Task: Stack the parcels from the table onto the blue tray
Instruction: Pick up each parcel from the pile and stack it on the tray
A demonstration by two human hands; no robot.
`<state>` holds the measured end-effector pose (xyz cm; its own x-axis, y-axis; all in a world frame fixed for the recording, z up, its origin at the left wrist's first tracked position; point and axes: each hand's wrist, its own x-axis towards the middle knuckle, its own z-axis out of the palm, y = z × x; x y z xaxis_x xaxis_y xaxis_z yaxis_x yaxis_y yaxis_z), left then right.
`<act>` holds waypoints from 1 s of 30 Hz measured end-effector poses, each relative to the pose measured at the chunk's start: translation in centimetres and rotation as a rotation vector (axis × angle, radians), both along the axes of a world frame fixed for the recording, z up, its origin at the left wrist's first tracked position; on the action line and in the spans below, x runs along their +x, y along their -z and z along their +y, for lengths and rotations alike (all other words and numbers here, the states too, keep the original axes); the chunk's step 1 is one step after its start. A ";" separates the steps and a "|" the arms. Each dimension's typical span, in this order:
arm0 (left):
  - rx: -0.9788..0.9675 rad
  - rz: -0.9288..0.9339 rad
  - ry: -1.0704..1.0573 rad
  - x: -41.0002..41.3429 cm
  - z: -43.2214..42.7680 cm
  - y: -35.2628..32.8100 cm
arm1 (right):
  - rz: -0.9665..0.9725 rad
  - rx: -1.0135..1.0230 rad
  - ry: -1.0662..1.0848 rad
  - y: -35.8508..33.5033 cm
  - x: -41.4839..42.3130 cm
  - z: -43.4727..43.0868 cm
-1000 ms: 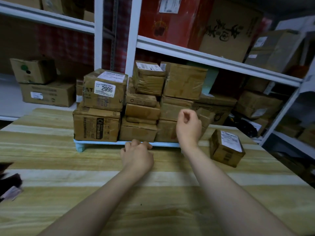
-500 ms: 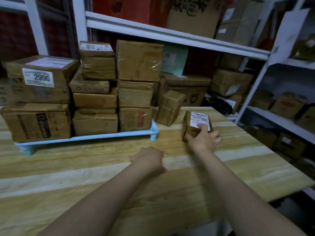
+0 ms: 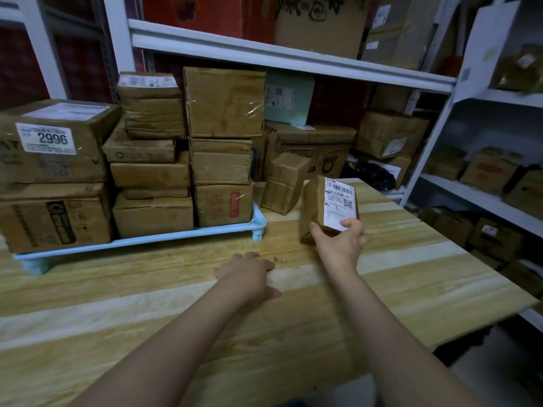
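My right hand (image 3: 339,245) grips a small brown parcel (image 3: 316,207) with a white barcode label, tipped up on the table to the right of the blue tray (image 3: 176,236). The tray carries several stacked cardboard parcels (image 3: 220,127), the leftmost marked 2996. Another small brown parcel (image 3: 283,183) leans on the table just behind the tray's right corner. My left hand (image 3: 246,274) rests flat on the wooden table (image 3: 411,283) in front of the tray.
White metal shelving (image 3: 279,57) full of cardboard boxes stands behind the table and along the right side. The table's right edge drops off near the right shelves.
My right hand went from the stack to the labelled parcel at the right, took hold of it and tipped it up. The view swung right; my left hand settled flat on the table.
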<state>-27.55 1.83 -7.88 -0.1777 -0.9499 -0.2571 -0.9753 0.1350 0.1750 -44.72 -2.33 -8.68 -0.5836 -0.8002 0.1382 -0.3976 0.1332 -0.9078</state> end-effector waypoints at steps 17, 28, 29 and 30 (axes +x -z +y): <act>-0.353 1.196 -0.275 1.2 1.6 -0.6 | -0.344 -0.279 -0.579 0.4 2.1 6.2; -0.326 1.295 -0.372 2.7 1.9 -0.3 | -0.669 -0.253 -0.469 -0.5 1.7 6.2; -0.331 1.294 -0.372 2.6 2.0 -0.6 | -0.670 -0.247 -0.466 -0.4 1.7 6.1; -0.335 1.301 -0.371 2.6 2.1 -0.7 | -0.674 -0.240 -0.463 -0.4 1.7 6.0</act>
<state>-24.99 3.89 -7.21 0.1618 -0.9765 0.1425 -0.1266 0.1227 0.9843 -43.04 3.71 -8.23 -0.2228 -0.9720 0.0748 0.2711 -0.1355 -0.9530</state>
